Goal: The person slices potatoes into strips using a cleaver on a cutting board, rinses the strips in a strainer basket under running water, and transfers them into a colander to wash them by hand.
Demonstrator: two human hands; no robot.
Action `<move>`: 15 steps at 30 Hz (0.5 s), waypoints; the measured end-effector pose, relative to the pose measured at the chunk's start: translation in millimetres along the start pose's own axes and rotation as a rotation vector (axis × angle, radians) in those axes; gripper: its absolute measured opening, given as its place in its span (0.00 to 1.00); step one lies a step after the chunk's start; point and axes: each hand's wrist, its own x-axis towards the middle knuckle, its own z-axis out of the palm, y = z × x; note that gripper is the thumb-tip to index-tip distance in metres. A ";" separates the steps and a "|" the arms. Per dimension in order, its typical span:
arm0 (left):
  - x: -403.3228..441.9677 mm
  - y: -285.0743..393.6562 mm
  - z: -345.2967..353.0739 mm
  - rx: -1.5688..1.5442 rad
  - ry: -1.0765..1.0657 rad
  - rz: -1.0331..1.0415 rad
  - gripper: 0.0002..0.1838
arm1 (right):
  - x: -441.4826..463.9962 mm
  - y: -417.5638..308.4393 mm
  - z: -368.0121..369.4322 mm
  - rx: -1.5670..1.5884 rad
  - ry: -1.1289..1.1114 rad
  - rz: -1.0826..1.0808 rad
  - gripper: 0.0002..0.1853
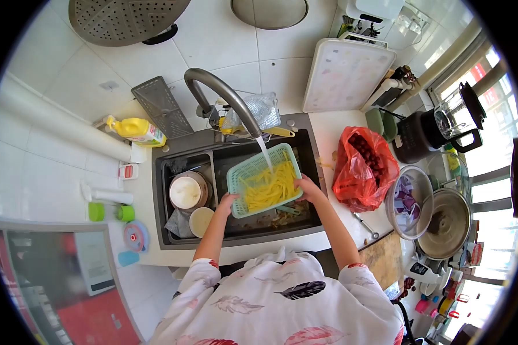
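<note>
A pale green plastic basket [236,177] is held over the dark sink [236,233], slightly tilted. Thin yellow strips [273,183], perhaps cut potato, lie inside it. My left hand [228,203] grips its near left corner, fingers closed on the rim. At the right side my right hand [309,188] has hold of the rim too. Water [265,152] runs from the curved grey faucet [229,89] onto the strips. Below the basket, a green-handled tool [288,210], possibly a peeler, lies among scraps in the sink; its far end is hard to make out.
Stacked bowls [185,192] and a grey cloth [180,223] fill the sink's left side. To the right are a red plastic bag [357,187] of dark round items, a bowl of purple pieces [406,210], a metal basin [443,224] and a blender [417,138]. A yellow bottle [133,129] stands behind left.
</note>
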 end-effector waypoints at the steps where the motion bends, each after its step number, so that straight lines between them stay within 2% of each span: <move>1: -2.3 -2.6 8.3 0.074 0.106 0.047 0.21 | 12.2 10.3 -5.5 -0.006 0.004 0.005 0.27; 3: -4.1 2.7 21.8 0.080 0.147 0.100 0.20 | 50.4 35.5 -18.1 -0.575 0.364 -0.224 0.21; 4: -5.8 6.9 26.8 0.153 0.195 0.153 0.19 | 56.7 44.6 -21.6 -0.525 0.393 -0.199 0.17; 6: -3.1 13.0 28.7 0.226 0.245 0.202 0.18 | 85.5 80.6 -27.7 -0.467 0.371 -0.162 0.17; 8: 2.8 19.7 24.0 0.568 0.377 0.145 0.18 | 87.3 84.6 -18.2 -0.374 0.338 -0.076 0.19; 9: 0.6 23.0 20.2 0.566 0.380 0.139 0.18 | 84.3 82.8 -9.8 -0.376 0.334 -0.072 0.19; 11: -8.9 26.7 13.7 0.574 0.383 0.096 0.18 | 79.6 85.3 0.8 -0.107 0.205 0.074 0.19; 13: 6.7 16.5 5.8 0.525 0.376 0.124 0.18 | 100.6 107.2 0.6 -0.029 0.234 0.081 0.19; 15: 36.5 -2.4 -6.4 0.546 0.432 0.237 0.18 | 114.2 124.0 -3.9 0.030 0.239 0.042 0.18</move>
